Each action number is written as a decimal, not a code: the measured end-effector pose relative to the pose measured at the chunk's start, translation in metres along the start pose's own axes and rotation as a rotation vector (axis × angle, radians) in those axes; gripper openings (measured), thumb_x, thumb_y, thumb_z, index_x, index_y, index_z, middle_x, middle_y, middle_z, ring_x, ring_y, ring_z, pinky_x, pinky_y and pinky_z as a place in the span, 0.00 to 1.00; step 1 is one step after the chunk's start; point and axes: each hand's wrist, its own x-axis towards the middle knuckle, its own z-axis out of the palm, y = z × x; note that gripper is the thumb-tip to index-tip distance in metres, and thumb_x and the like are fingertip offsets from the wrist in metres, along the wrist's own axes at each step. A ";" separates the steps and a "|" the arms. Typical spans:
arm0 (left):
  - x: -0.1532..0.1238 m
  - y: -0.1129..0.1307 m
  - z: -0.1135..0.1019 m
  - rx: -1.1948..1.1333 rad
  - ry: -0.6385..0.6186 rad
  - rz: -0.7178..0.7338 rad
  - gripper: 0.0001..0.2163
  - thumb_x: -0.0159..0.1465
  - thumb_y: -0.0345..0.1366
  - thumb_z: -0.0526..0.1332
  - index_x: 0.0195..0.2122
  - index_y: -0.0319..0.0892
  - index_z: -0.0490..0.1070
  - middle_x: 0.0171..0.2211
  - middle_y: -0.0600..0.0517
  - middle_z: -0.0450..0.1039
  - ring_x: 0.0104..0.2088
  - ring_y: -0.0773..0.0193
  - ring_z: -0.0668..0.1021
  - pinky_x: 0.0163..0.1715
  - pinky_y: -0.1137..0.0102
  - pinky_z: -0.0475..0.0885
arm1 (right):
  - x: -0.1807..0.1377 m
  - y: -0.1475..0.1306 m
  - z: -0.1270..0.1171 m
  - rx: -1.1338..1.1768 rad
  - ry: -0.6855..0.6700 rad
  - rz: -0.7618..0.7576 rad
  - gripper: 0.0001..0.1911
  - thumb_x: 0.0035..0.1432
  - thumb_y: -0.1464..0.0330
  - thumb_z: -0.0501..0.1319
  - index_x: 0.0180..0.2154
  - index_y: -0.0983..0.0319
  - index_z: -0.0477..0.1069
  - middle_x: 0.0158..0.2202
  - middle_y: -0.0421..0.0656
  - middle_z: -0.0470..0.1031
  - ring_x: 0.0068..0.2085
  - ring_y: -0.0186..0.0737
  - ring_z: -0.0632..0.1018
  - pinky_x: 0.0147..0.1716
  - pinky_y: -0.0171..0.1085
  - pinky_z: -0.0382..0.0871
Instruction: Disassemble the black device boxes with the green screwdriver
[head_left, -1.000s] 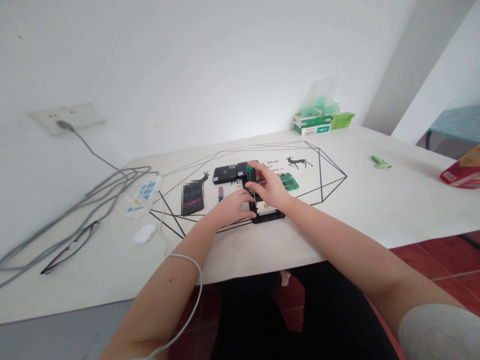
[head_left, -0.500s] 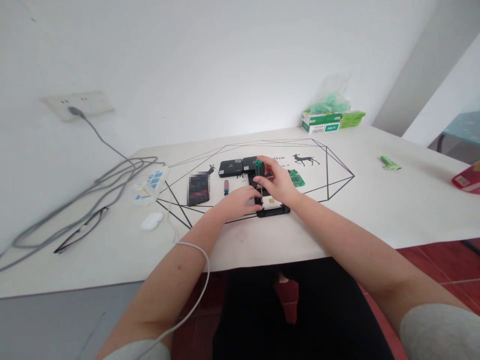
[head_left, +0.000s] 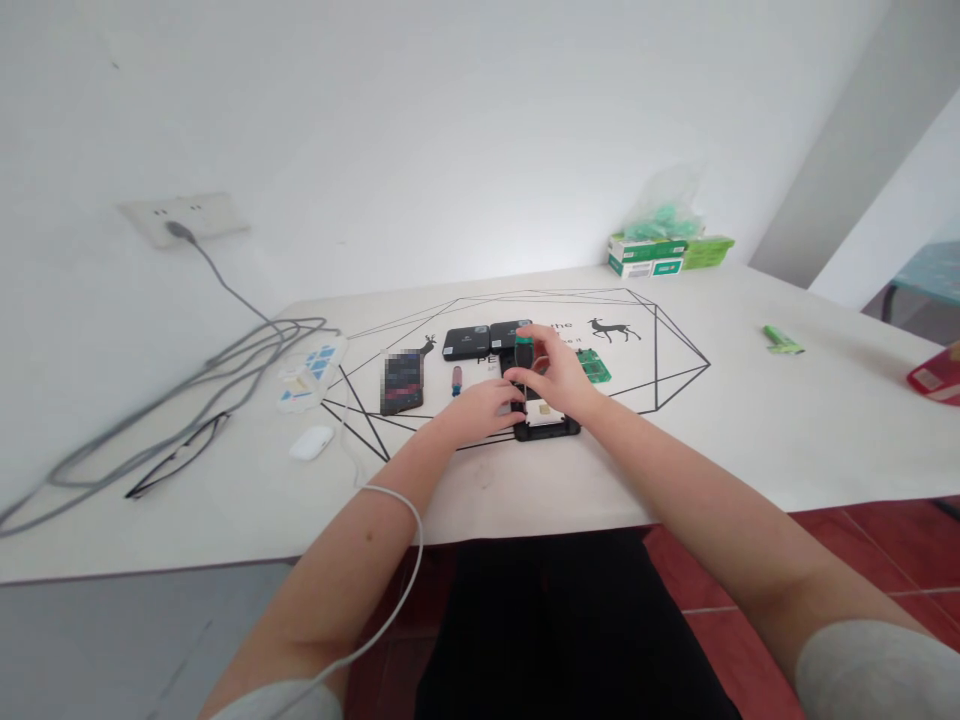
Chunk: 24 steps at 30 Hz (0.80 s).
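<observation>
My right hand (head_left: 559, 375) is closed around the green-and-black handle of a screwdriver (head_left: 524, 350), which stands upright with its thin shaft pointing down. Below it lies an opened black device casing (head_left: 547, 432) with a whitish inner part (head_left: 541, 411) carrying a gold-coloured square. My left hand (head_left: 484, 410) grips the left side of this casing, its fingertips close to the screwdriver's shaft. The screwdriver's tip is too small to make out. Just right of my right hand is a green circuit board (head_left: 596, 367), partly covered by that hand.
Behind my hands lie two black boxy devices (head_left: 466, 343). A second screwdriver (head_left: 457, 380) and a phone (head_left: 403, 380) are left. Further left are a white earphone case (head_left: 311, 443), glasses (head_left: 178, 455) and grey cables (head_left: 225, 355). Boxes (head_left: 646, 256) stand at back right. A white cable crosses my left forearm.
The camera view has tilted slightly, moving the scene a little down and to the right. My right hand's fingers have shifted on the screwdriver handle; my left hand stays at the casing.
</observation>
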 end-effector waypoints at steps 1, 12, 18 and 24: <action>0.000 0.000 0.000 -0.001 -0.001 -0.004 0.10 0.69 0.41 0.63 0.47 0.44 0.78 0.48 0.46 0.79 0.49 0.51 0.80 0.54 0.57 0.74 | 0.001 0.000 0.000 0.007 -0.002 -0.017 0.29 0.56 0.56 0.70 0.57 0.54 0.68 0.50 0.46 0.73 0.43 0.45 0.76 0.39 0.44 0.78; 0.003 -0.006 0.002 0.101 0.140 0.039 0.12 0.64 0.43 0.70 0.45 0.44 0.79 0.53 0.43 0.73 0.57 0.46 0.72 0.62 0.50 0.67 | 0.008 -0.010 -0.003 0.363 0.027 0.051 0.23 0.60 0.47 0.66 0.48 0.53 0.69 0.37 0.39 0.71 0.35 0.38 0.72 0.37 0.40 0.74; 0.005 -0.017 0.006 0.094 0.127 0.007 0.19 0.63 0.45 0.70 0.53 0.45 0.77 0.61 0.43 0.70 0.64 0.43 0.67 0.67 0.47 0.62 | 0.008 -0.018 -0.011 0.636 -0.186 0.169 0.23 0.63 0.49 0.62 0.53 0.53 0.68 0.50 0.43 0.78 0.44 0.41 0.81 0.48 0.45 0.77; 0.001 -0.022 0.010 0.068 0.067 -0.062 0.27 0.69 0.50 0.63 0.65 0.43 0.68 0.68 0.39 0.64 0.69 0.42 0.64 0.70 0.45 0.60 | 0.008 -0.020 -0.010 0.699 -0.086 0.152 0.20 0.58 0.51 0.70 0.46 0.54 0.73 0.44 0.40 0.77 0.43 0.38 0.77 0.47 0.39 0.74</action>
